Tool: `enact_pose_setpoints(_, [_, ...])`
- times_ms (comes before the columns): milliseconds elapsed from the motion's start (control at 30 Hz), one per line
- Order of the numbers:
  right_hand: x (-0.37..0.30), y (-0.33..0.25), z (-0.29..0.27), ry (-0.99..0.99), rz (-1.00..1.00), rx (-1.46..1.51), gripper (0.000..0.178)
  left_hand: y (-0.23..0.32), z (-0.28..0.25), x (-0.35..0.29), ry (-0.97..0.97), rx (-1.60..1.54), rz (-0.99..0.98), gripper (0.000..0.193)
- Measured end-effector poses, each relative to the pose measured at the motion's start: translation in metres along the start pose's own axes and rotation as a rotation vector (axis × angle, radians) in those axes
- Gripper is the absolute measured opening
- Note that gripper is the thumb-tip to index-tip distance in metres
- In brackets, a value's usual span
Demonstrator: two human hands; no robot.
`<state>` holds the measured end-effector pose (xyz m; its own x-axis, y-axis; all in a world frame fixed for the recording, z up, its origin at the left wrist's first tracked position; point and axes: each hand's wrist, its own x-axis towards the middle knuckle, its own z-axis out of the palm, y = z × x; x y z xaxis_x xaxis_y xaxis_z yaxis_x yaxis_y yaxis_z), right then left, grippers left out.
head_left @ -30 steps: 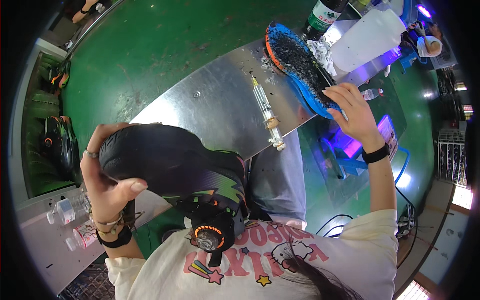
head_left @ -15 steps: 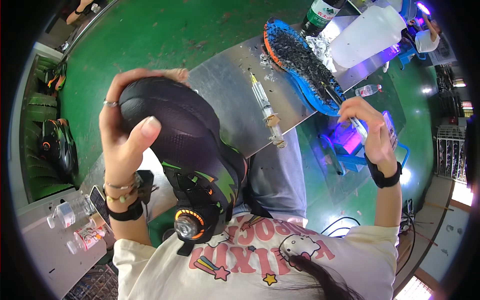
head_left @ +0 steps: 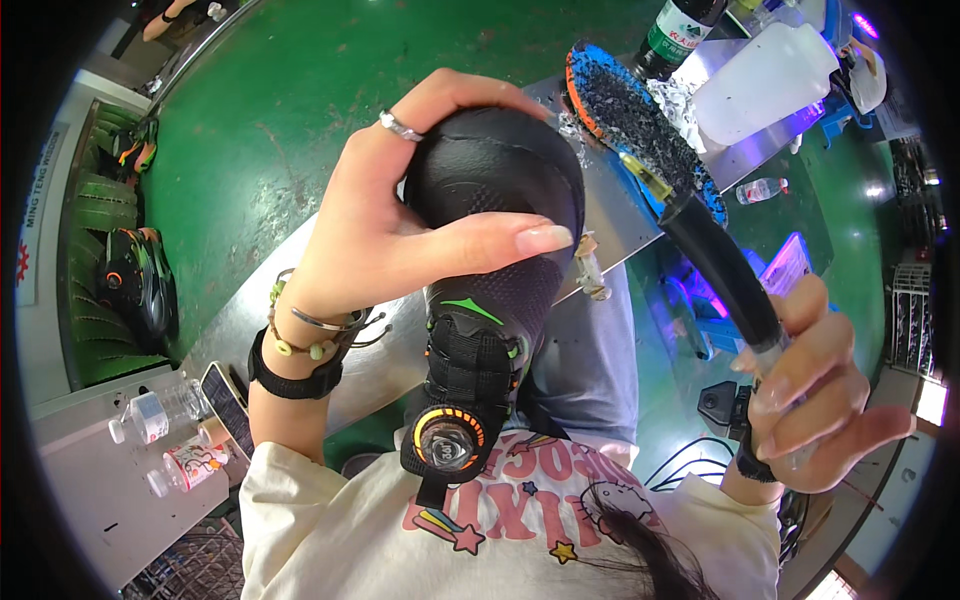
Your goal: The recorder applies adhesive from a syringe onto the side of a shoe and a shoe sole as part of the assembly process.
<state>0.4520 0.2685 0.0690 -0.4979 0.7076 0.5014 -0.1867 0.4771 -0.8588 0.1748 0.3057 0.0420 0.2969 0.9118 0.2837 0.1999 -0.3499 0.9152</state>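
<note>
My left hand (head_left: 385,205) grips the toe of a black shoe (head_left: 485,190). The thumb lies across its upper and the fingers wrap over the far side. The shoe has green accents and a round orange-marked dial (head_left: 447,440) that faces me near my chest. My right hand (head_left: 815,400) closes around the clear rear end of a black-sleeved, syringe-like tool (head_left: 715,265). Its yellowish tip points up and left, in front of the insole as I see it. A blue insole-shaped piece (head_left: 690,125), orange-edged and covered in black scraps, lies on the metal table beyond.
A clear syringe (head_left: 592,272) lies partly hidden behind the shoe. A dark bottle (head_left: 675,40) and a white jug (head_left: 765,85) stand at the table's far right. To my left are plastic bottles (head_left: 160,415), a phone (head_left: 228,410) and a rack of shoes (head_left: 140,290).
My left hand has brought the shoe to the right and turned it more upright. My right hand has drawn the tool back from the insole, lower and nearer me.
</note>
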Motion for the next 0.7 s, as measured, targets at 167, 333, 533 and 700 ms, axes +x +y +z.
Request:
enact_pose_setpoints(167, [0.006,0.003,0.007,-0.026,0.012,0.044,0.077,-0.001,0.002,0.003,-0.015,-0.029,0.019,0.060])
enact_pose_setpoints(333, [0.008,0.002,0.004,-0.023,0.088,-0.007,0.076,0.002,0.005,0.010,-0.066,0.047,0.052,0.062])
enact_pose_setpoints(533, [0.004,0.012,0.004,0.036,0.102,-0.036,0.073,-0.002,0.001,0.010,-0.054,0.030,0.010,0.062])
enact_pose_setpoints(700, [0.000,0.033,0.007,0.109,0.094,0.028,0.073,-0.022,-0.005,0.013,-0.027,0.027,0.012,0.064])
